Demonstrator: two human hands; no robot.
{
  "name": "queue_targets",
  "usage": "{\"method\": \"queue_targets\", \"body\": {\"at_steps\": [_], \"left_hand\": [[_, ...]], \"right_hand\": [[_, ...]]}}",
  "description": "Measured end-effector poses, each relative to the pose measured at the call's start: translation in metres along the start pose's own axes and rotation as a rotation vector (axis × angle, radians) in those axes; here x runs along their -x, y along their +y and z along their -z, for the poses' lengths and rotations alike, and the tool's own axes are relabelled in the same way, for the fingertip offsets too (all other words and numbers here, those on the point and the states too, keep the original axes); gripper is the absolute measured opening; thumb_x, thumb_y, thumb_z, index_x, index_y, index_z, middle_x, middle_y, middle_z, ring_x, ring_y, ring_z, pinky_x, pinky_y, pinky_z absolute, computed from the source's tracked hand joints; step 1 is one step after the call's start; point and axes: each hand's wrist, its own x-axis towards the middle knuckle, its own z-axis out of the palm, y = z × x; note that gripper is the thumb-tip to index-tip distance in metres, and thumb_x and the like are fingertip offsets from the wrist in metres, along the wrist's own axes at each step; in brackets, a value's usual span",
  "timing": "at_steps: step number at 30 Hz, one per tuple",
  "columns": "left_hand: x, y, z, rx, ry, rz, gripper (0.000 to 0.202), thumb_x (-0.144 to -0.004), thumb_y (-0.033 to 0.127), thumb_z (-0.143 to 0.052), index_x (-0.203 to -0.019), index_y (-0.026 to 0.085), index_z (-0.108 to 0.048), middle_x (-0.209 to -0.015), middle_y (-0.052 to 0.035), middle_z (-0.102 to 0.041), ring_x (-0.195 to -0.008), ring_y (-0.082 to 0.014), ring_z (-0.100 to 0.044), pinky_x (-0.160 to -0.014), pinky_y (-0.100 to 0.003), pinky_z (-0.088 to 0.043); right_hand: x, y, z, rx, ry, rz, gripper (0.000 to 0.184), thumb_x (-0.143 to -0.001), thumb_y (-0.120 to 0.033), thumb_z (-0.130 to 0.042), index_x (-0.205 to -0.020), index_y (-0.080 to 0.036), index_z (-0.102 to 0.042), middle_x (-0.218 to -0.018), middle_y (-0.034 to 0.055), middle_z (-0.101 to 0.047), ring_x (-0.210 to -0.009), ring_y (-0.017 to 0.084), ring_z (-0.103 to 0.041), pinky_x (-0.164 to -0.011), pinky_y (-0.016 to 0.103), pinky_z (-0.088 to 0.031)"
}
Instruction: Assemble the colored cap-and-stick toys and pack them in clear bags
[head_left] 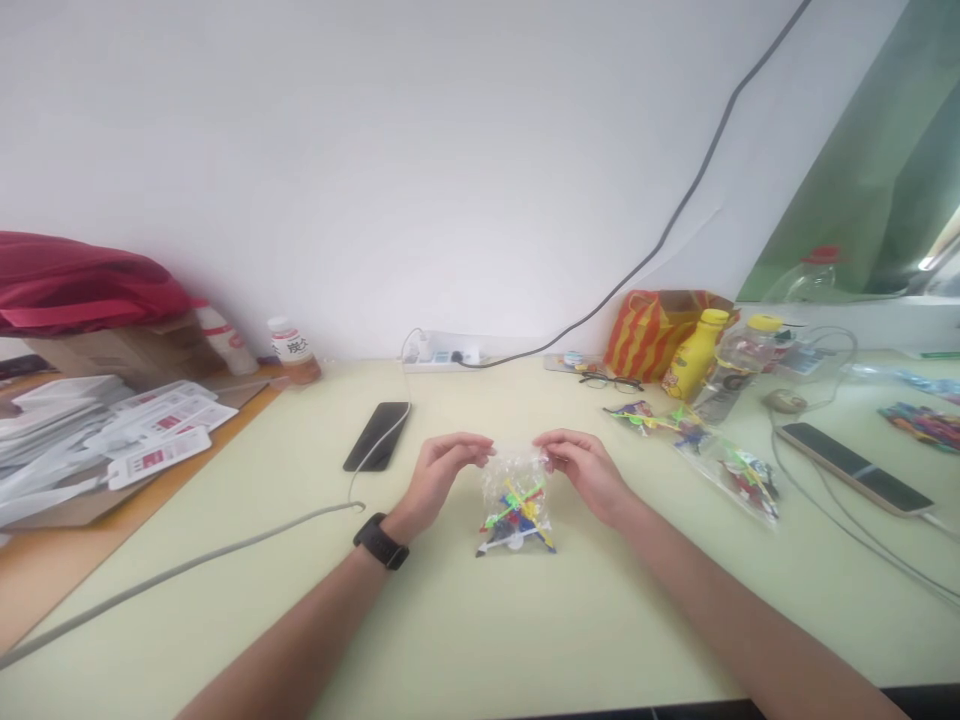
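Observation:
A small clear plastic bag (516, 508) full of coloured plastic toy pieces stands on the pale green table (465, 630) in front of me. My left hand (439, 477), with a black watch on its wrist, pinches the bag's top left corner. On the other side my right hand (583, 468) pinches the top right corner. Both hands have their fingers pressed together on the bag's upper edge.
A black phone (376, 436) on a white cable lies to the left, near stacked white packets (112, 435). More toy bags (731, 470), bottles (694, 355), glasses (609, 381), a second phone (851, 467) and cables sit at the right. A power strip (444, 353) lines the wall.

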Motion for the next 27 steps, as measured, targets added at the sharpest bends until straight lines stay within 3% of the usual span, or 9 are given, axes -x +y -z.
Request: {"method": "queue_targets", "body": {"at_steps": [3,6,12,15,19,23,27], "left_hand": [[0.0014,-0.0013,-0.0015,-0.089,0.031,-0.037,0.022,-0.089,0.035,-0.071,-0.091,0.015,-0.08,-0.086,-0.009,-0.076,-0.083,-0.0196,-0.066,-0.083,-0.032,-0.053],[0.0012,-0.0047,-0.0021,-0.147,0.067,-0.034,0.023,-0.081,0.036,-0.081,-0.09,0.016,-0.079,-0.088,-0.008,-0.076,-0.081,-0.0195,-0.067,-0.078,-0.03,-0.054],[-0.0005,-0.0068,-0.0019,-0.112,0.087,-0.054,0.033,-0.076,0.034,-0.085,-0.102,0.018,-0.075,-0.086,-0.0054,-0.076,-0.084,-0.0194,-0.07,-0.08,-0.031,-0.056],[-0.0004,-0.0058,-0.0028,-0.108,0.076,-0.039,0.036,-0.077,0.035,-0.085,-0.106,0.018,-0.075,-0.087,-0.0054,-0.076,-0.085,-0.0196,-0.07,-0.082,-0.031,-0.056],[-0.0006,-0.0053,-0.0035,-0.124,0.017,-0.003,0.028,-0.079,0.037,-0.082,-0.097,0.016,-0.077,-0.089,-0.0072,-0.076,-0.083,-0.0194,-0.069,-0.08,-0.031,-0.055],[-0.0013,-0.0039,-0.0025,-0.112,0.009,-0.011,0.025,-0.08,0.034,-0.081,-0.097,0.016,-0.078,-0.08,-0.0058,-0.074,-0.076,-0.0173,-0.066,-0.075,-0.029,-0.053],[-0.0014,-0.003,-0.0015,-0.052,0.028,0.009,0.022,-0.083,0.032,-0.078,-0.098,0.017,-0.08,-0.087,-0.0084,-0.076,-0.081,-0.0194,-0.068,-0.08,-0.032,-0.054]], "right_hand": [[0.0024,-0.0031,-0.0028,0.056,0.004,0.045,0.026,-0.082,-0.042,-0.071,-0.083,-0.017,-0.08,-0.075,0.0062,-0.067,-0.073,0.018,-0.056,-0.069,0.032,-0.047],[0.005,-0.0051,-0.0063,0.16,0.022,0.085,0.028,-0.078,-0.045,-0.078,-0.085,-0.018,-0.077,-0.076,0.0045,-0.067,-0.072,0.017,-0.057,-0.071,0.033,-0.047],[0.0058,-0.0043,-0.0076,0.202,0.038,0.092,0.04,-0.076,-0.047,-0.081,-0.106,-0.021,-0.074,-0.076,0.0009,-0.063,-0.079,0.019,-0.063,-0.075,0.034,-0.051],[0.0047,-0.004,-0.0061,0.257,0.048,0.118,0.037,-0.077,-0.05,-0.079,-0.1,-0.021,-0.075,-0.08,0.0039,-0.068,-0.079,0.021,-0.064,-0.076,0.035,-0.052],[0.0037,-0.0043,-0.0051,0.277,0.073,0.147,0.033,-0.077,-0.049,-0.078,-0.094,-0.021,-0.076,-0.084,0.0058,-0.073,-0.08,0.021,-0.065,-0.075,0.035,-0.052],[0.003,-0.0036,-0.0041,0.217,0.08,0.131,0.028,-0.077,-0.044,-0.079,-0.094,-0.021,-0.078,-0.082,0.0056,-0.073,-0.078,0.02,-0.064,-0.072,0.034,-0.051],[0.0016,-0.0006,-0.002,0.128,0.091,0.082,0.024,-0.075,-0.038,-0.08,-0.091,-0.021,-0.081,-0.078,0.0056,-0.073,-0.071,0.018,-0.06,-0.073,0.035,-0.05]]}}
